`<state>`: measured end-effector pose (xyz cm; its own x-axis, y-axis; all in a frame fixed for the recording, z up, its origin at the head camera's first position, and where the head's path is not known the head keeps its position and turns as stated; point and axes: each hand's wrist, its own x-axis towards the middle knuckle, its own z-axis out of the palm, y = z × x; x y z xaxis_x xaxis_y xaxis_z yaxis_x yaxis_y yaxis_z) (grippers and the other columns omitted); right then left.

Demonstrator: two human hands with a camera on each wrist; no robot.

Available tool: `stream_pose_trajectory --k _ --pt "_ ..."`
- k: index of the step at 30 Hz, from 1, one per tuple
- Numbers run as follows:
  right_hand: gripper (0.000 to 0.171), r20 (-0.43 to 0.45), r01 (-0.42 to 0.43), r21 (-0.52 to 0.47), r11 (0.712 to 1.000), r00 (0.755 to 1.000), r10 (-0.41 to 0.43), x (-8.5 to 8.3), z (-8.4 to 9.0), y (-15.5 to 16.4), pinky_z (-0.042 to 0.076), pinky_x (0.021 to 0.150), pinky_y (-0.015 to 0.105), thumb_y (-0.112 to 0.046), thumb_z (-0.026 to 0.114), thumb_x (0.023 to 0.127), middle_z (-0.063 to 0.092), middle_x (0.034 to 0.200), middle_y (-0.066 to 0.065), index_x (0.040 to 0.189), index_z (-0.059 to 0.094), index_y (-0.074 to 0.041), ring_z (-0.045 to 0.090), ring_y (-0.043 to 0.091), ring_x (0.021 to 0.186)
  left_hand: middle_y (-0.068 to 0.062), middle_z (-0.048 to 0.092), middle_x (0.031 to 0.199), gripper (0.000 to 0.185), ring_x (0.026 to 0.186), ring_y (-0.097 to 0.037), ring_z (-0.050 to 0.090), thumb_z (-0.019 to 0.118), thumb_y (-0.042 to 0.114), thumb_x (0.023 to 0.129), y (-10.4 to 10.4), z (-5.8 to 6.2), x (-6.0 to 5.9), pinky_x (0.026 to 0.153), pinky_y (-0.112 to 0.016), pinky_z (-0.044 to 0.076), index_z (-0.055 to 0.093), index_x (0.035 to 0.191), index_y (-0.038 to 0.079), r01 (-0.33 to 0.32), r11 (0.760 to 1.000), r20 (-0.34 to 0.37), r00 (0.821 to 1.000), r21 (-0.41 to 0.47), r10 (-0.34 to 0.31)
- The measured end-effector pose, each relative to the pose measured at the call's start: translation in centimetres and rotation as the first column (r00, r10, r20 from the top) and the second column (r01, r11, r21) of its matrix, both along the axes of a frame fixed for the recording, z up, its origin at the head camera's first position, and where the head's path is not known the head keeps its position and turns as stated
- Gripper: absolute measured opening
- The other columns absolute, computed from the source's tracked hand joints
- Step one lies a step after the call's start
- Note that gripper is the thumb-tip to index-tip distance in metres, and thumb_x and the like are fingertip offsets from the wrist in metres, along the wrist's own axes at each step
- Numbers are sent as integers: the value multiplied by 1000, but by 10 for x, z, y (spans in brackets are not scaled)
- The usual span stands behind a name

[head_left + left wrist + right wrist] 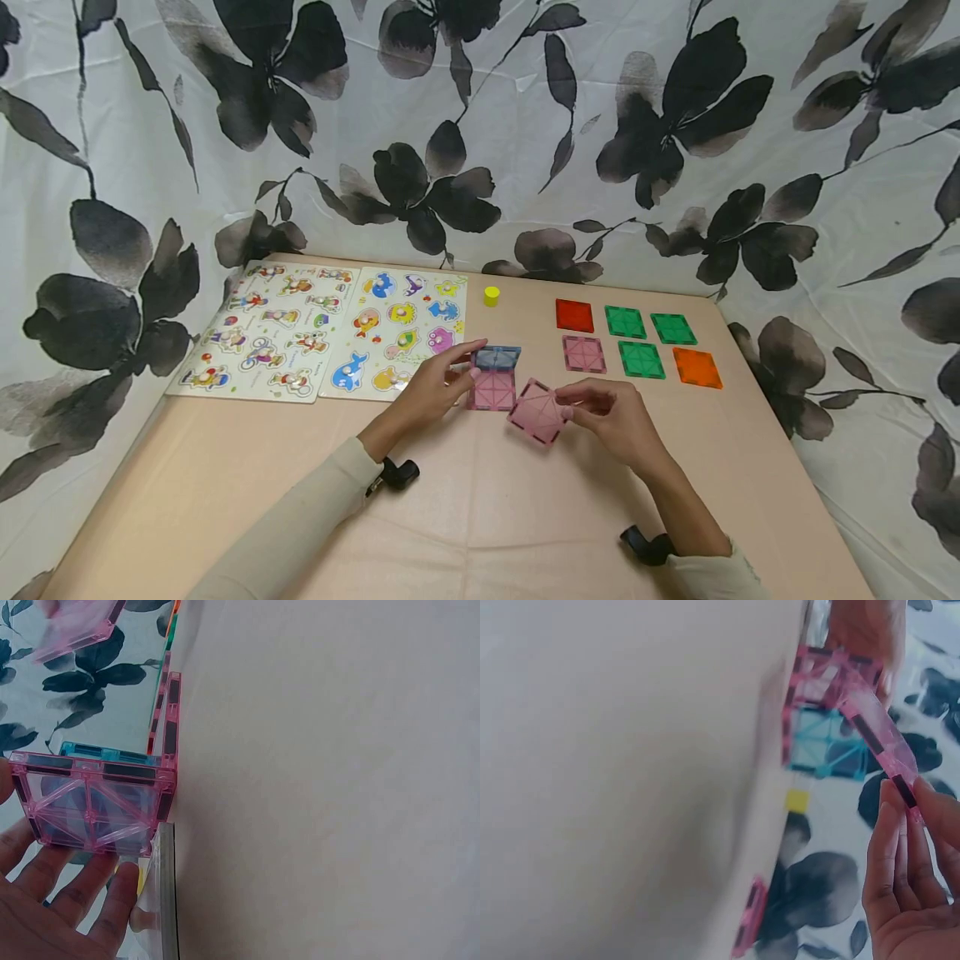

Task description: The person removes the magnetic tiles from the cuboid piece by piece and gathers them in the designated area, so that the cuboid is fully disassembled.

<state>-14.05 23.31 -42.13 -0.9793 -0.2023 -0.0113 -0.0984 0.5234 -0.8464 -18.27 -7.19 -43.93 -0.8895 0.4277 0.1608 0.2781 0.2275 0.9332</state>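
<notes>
On the beige table a pink magnetic tile lies flat with a blue tile standing at its far edge. My left hand reaches in from the left, its straight fingers resting against an upright pink tile in front of the blue tile. My right hand pinches another pink tile by its right edge, tilted, just right of the small structure. In the right wrist view that held tile slants across the blue one.
Two wooden peg puzzle boards lie at the back left, with a yellow cylinder beside them. Loose tiles lie at the back right: red, pink, three green and orange. Floral cloth hangs around the table.
</notes>
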Motion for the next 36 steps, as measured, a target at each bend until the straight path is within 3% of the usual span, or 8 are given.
stream_pose_trajectory --k 5,11,24,31,36 --pt "26 81 86 -102 991 994 -77 0 -10 23 61 79 25 -7 74 88 74 110 5 112 74 -20 73 23 90 -17 49 150 47 136 -41 48 53 9 102 -1 2 1 106 -56 47 45 149 13 5 1000 4 1000 -11 -5" --pt "35 176 170 -230 958 976 -131 0 -20 41 61 82 34 -9 75 88 70 116 19 122 68 -8 74 24 97 -19 48 149 48 136 -41 46 53 9 102 -1 1 1 106 -56 46 44 149 12 10 1000 16 1000 -8 -10" --pt "45 286 257 -208 944 939 -192 1 -28 52 58 87 25 -2 63 95 63 122 24 138 52 -7 73 18 96 -19 48 149 49 136 -42 47 53 8 102 -1 -2 -1 105 -56 47 44 150 11 17 1000 8 1000 2 -17" --pt "50 345 257 -257 932 925 -160 1 -31 46 57 92 37 -3 62 96 59 123 25 143 44 -8 72 26 101 -19 49 149 49 135 -42 47 53 8 102 -1 -5 -1 105 -57 46 44 149 12 10 1000 6 1000 10 -11" --pt "53 368 217 -214 952 921 -128 0 -30 44 57 92 39 -7 65 95 57 133 23 143 45 -13 71 31 107 -19 49 149 48 136 -42 47 53 9 102 -1 -5 -1 105 -57 46 44 149 12 6 1000 1 1000 16 -6"
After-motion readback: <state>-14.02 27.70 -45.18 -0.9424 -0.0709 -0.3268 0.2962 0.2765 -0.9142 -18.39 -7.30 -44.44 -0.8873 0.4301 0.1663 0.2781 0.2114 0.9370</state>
